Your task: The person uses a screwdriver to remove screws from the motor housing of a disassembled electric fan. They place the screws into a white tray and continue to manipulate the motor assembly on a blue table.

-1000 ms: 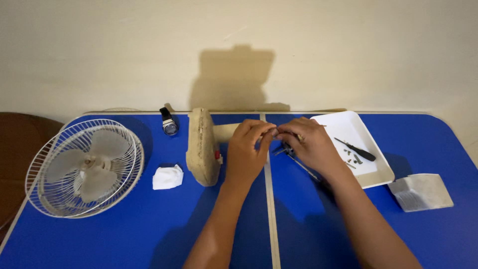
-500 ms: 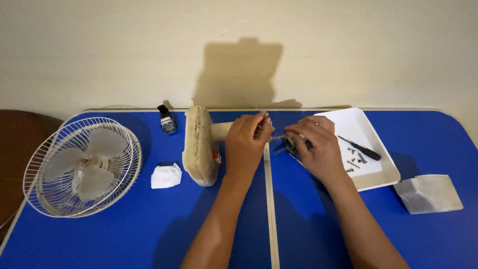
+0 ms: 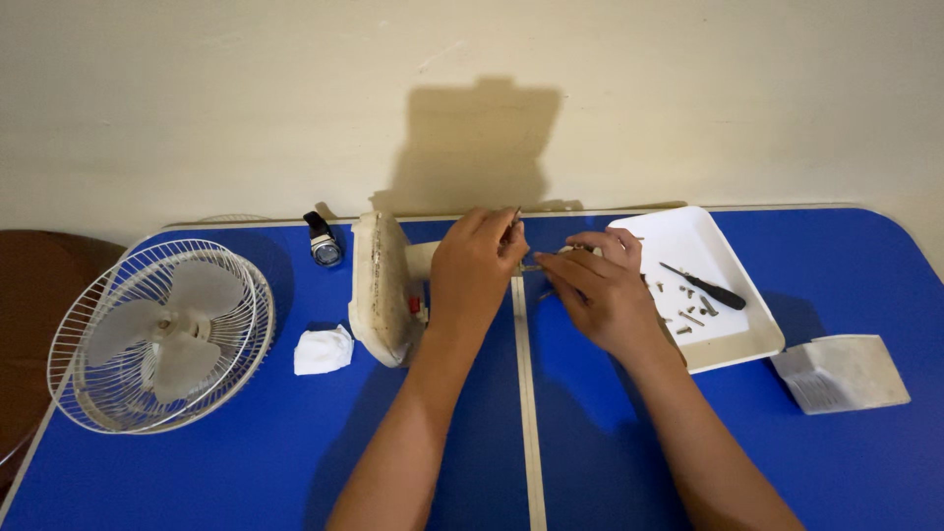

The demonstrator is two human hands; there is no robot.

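Note:
A beige fan base (image 3: 379, 285) lies on its side on the blue table (image 3: 197, 482). My left hand (image 3: 477, 270) rests against the base's stem, and its fingertips pinch a small dark part, raised toward the table's far edge. Just to the right, my right hand (image 3: 602, 290) hovers over the table's centre seam. Its fingers are closed on a thin metal piece that points left toward my left hand. What that piece is cannot be made out. The two hands are close but apart.
A white fan grille with blades (image 3: 157, 334) lies at the left, with a crumpled white tissue (image 3: 323, 351) beside it. A small black object (image 3: 323, 246) is at the back. A white tray (image 3: 733, 339) holds a black screwdriver (image 3: 703, 285) and several screws (image 3: 688, 317). A white plastic cover (image 3: 841, 374) lies far right.
My left hand has lifted its pinched fingers up and away from my right hand. The right hand has shifted slightly right, toward the tray.

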